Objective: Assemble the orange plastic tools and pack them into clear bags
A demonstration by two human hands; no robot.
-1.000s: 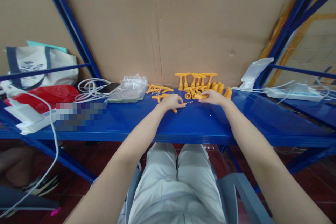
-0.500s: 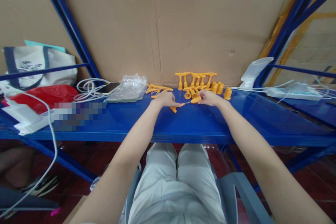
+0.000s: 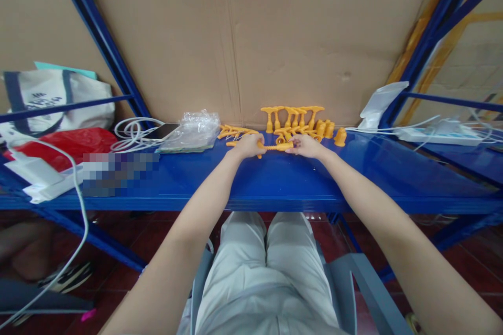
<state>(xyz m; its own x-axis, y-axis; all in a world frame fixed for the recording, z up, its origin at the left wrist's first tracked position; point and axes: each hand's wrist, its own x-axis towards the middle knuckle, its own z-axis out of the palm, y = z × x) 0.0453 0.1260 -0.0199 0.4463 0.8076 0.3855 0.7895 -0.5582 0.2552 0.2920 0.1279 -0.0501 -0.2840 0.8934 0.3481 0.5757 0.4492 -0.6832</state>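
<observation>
Both my hands meet over the blue shelf (image 3: 275,188), gripping one orange plastic piece (image 3: 275,146) between them. My left hand (image 3: 247,145) is closed on its left end. My right hand (image 3: 304,145) is closed on its right end. Just behind them stand several orange T-shaped plastic parts (image 3: 293,116) and small orange cones (image 3: 340,136). More flat orange parts (image 3: 233,132) lie to the left of my left hand.
A crumpled clear plastic bag (image 3: 194,131), a phone (image 3: 165,131) and coiled white cable (image 3: 131,133) lie at left, with a red bag (image 3: 74,141) and a tote bag (image 3: 51,99). A power strip (image 3: 436,136) with cables sits at right. Cardboard (image 3: 255,42) backs the shelf.
My hands have come together: the orange pieces and small spring held apart half a second ago now form one piece gripped by both hands, lifted slightly off the shelf.
</observation>
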